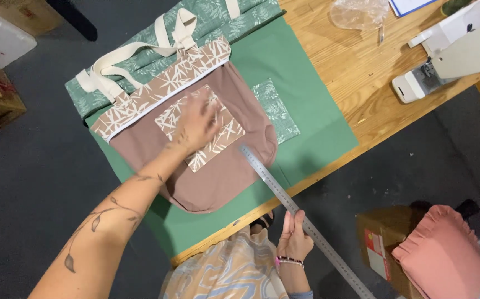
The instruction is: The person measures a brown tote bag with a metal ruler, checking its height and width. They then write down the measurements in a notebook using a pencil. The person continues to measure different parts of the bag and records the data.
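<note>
Your left hand lies flat and open on the brown tote bag, pressing its patterned pocket; your right hand, nearer you than the bag, grips the steel ruler. The bag looks fully sewn, the ruler not yet laid across it

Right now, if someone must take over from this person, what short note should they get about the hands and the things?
Left hand: flat on the patterned pocket of the brown bag, fingers spread, a bit blurred.
Right hand: holds the metal ruler near its middle; the ruler's far end lies by the bag's right edge.
The bag lies flat on green cloth on the wooden table. A green leafy bag lies under it. A sewing machine stands at the far right.
Done: bag laid out. Left: ruler not yet set across the bag.
</note>
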